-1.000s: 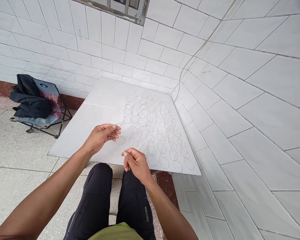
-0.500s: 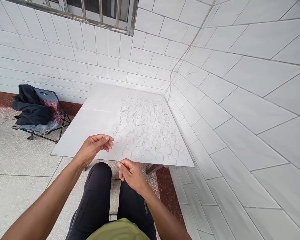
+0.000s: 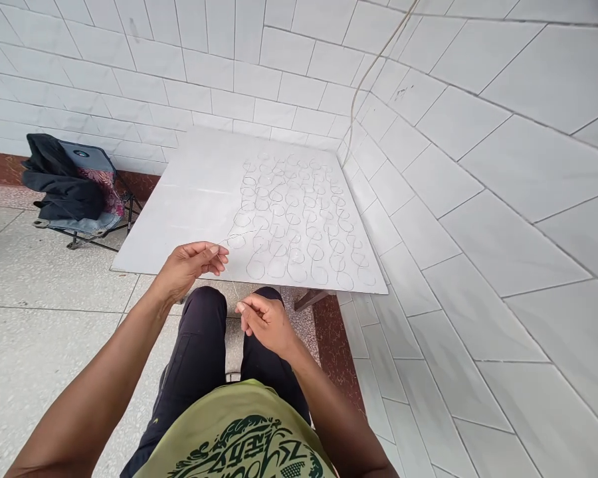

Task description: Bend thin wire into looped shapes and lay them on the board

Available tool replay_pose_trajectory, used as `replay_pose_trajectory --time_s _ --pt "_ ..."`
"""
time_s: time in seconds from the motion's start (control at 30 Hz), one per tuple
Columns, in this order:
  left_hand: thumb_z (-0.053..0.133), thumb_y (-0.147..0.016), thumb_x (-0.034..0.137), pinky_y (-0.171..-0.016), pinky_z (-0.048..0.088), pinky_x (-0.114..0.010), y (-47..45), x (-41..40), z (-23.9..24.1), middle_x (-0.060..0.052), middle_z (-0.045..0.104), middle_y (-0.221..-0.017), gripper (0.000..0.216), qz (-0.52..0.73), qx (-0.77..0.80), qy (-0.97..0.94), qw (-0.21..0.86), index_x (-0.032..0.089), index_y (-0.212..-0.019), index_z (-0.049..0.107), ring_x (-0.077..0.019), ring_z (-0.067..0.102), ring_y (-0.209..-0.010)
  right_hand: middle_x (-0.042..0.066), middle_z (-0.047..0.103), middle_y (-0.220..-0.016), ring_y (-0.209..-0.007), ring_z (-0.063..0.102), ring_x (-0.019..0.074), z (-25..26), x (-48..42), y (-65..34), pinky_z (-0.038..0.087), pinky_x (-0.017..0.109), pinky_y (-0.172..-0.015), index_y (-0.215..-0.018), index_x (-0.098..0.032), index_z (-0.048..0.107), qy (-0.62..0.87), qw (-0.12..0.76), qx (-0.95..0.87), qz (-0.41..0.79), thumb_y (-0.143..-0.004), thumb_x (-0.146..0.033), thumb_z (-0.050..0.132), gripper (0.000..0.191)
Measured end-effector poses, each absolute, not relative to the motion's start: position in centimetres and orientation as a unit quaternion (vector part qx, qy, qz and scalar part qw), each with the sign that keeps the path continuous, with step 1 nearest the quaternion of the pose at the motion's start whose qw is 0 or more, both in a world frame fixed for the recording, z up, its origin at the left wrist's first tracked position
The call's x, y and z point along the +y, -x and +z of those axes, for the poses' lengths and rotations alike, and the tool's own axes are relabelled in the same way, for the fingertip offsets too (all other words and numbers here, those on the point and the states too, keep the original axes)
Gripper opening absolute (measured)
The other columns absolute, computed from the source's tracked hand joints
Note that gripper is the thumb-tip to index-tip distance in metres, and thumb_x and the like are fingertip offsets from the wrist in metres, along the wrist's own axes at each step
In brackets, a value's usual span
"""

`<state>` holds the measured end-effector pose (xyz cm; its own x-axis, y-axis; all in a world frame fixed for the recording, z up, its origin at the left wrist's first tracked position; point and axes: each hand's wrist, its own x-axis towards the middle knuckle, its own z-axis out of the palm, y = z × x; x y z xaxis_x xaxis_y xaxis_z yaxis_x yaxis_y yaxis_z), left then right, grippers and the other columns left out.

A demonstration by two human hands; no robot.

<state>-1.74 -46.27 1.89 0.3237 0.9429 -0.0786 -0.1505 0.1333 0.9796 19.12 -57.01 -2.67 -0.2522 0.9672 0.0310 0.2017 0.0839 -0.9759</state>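
Right hand (image 3: 266, 323) nearest, above my dark trousers (image 3: 202, 338): thumb and index pinched together on a thin pale strand (image 3: 234, 287). Strand runs far-left to my left hand (image 3: 192, 267) at the white board (image 3: 167, 212)'s near edge — thumb and forefinger closed on it too. Looped strands (image 3: 297, 271) cover the board's right part; can't tell if mine joins them. Risk: hard pull could slip the pinch — or drag loops if snagged. Far left: folding chair (image 3: 94, 158), dark cloth (image 3: 72, 196) on it.

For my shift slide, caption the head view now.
Left hand and right hand pinch a thin strand by a white board bearing rows of loops.
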Motion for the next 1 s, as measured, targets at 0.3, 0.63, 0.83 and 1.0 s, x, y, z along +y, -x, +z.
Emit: replay_pose_trajectory --time_s 0.3,0.63,0.83,1.0 --pt "0.079 -0.084 0.044 -0.074 0.053 -0.034 1.5 -46.4 1.4 -0.011 0.075 -0.093 0.031 0.417 0.387 -0.502 0.651 0.015 -0.095 0.080 -0.0176 0.066 -0.075 0.004 0.073 -0.087 -0.076 0.070 0.0166 -3.6 -57.3 -19.2 0.055 0.028 -0.071 -0.107 -0.023 0.070 0.466 0.427 -0.623 0.461 -0.099 -0.045 0.058 0.026" --pt "0.081 -0.083 0.043 -0.075 0.057 -0.035 0.7 -46.7 1.6 -0.010 0.075 -0.088 0.030 0.409 0.375 -0.512 0.656 0.014 -0.093 0.081 -0.0184 0.068 -0.074 -0.001 0.068 -0.069 -0.055 0.064 0.0117 -3.5 -57.2 -18.0 0.049 0.023 -0.054 -0.115 -0.020 0.068 0.429 0.430 -0.527 0.594 -0.100 -0.049 0.055 0.036" --pt "0.084 -0.080 0.043 -0.076 0.058 -0.037 0.9 -46.7 1.4 -0.011 0.076 -0.087 0.033 0.409 0.383 -0.500 0.661 0.012 -0.092 0.080 -0.0185 0.069 -0.072 -0.004 0.063 -0.062 -0.047 0.057 0.0093 -3.1 -57.4 -17.6 0.046 0.021 -0.050 -0.114 -0.019 0.069 0.442 0.429 -0.521 0.590 -0.098 -0.045 0.058 0.032" --pt "0.087 -0.077 0.042 -0.072 0.059 -0.036 0.8 -46.7 1.5 -0.012 0.076 -0.088 0.033 0.408 0.391 -0.491 0.663 0.012 -0.089 0.079 -0.0185 0.069 -0.070 -0.005 0.061 -0.059 -0.043 0.054 0.0082 -3.3 -57.4 -17.5 0.042 0.020 -0.046 -0.109 -0.018 0.071 0.444 0.416 -0.535 0.586 -0.099 -0.045 0.057 0.033"
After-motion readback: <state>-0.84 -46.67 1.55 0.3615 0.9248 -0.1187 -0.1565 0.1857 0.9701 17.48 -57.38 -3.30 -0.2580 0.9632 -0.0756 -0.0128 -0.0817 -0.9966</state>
